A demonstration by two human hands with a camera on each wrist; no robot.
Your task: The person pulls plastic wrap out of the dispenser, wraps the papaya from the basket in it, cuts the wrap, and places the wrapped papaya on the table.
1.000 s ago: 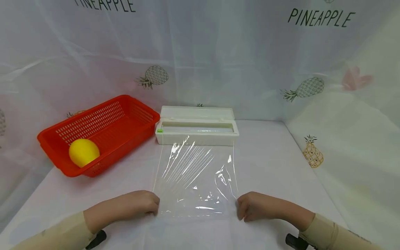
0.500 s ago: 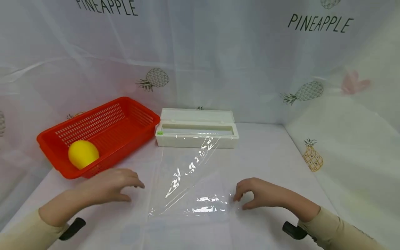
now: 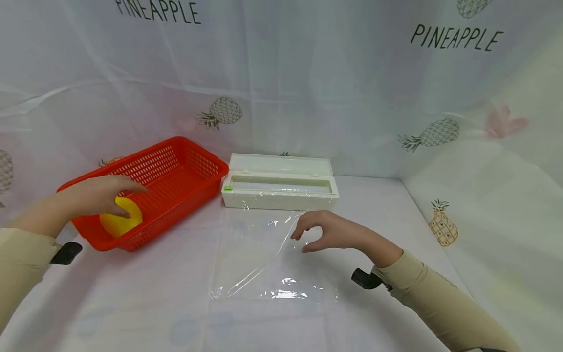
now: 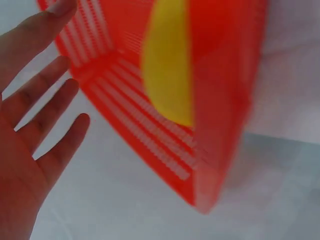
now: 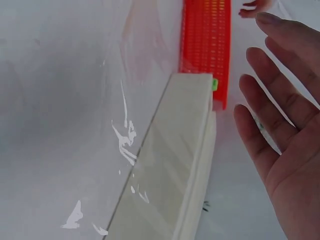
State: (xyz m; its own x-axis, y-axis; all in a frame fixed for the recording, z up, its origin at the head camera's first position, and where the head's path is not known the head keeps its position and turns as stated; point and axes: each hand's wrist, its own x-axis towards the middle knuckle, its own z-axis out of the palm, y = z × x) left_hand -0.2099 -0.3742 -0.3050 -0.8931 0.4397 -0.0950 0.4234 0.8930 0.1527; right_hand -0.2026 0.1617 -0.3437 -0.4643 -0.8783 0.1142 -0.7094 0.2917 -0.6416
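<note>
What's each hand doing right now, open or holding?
Left hand: open, over the yellow ball in the red basket.
Right hand: open, holding nothing, above the cling film.

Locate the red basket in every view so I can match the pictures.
Head: red basket at left centre, beside the white dispenser box.
Left wrist: fills the upper middle, blurred, holding the yellow ball.
Right wrist: narrow strip at top centre.
Shared landmark: the basket's slotted red wall.

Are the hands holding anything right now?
No. The left hand reaches open over the yellow ball in the basket; the right hand hovers open above the wrap.
</note>
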